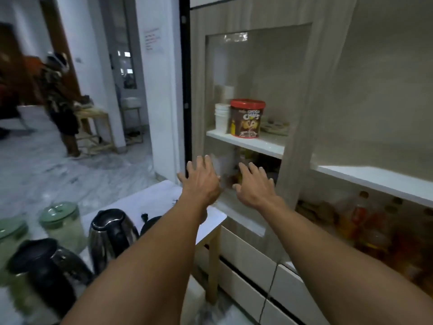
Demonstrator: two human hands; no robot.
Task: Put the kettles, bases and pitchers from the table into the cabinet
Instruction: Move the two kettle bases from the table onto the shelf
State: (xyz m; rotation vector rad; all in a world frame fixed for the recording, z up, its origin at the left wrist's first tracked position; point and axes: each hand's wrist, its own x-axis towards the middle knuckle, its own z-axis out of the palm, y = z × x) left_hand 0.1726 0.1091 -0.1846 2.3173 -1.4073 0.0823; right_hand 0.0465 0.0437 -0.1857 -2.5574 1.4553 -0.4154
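Both my hands reach toward the lower compartment of the open cabinet [297,146]. My left hand [201,179] and my right hand [254,184] have their fingers spread and hold nothing. Between and behind them sits a blurred pale object [225,167] on the lower shelf; I cannot tell what it is. On the white table [210,219] at lower left stand two steel kettles with black lids [110,235] [44,266], a black base [150,222] partly hidden by my left forearm, and two clear pitchers with green lids [62,221] [11,235].
The upper shelf [253,143] holds stacked white cups [221,118] and a red-lidded chocolate tub [247,118]. White drawers [248,266] sit below. Bottles [365,221] fill the right-hand shelf. A person [61,99] stands in the room at far left.
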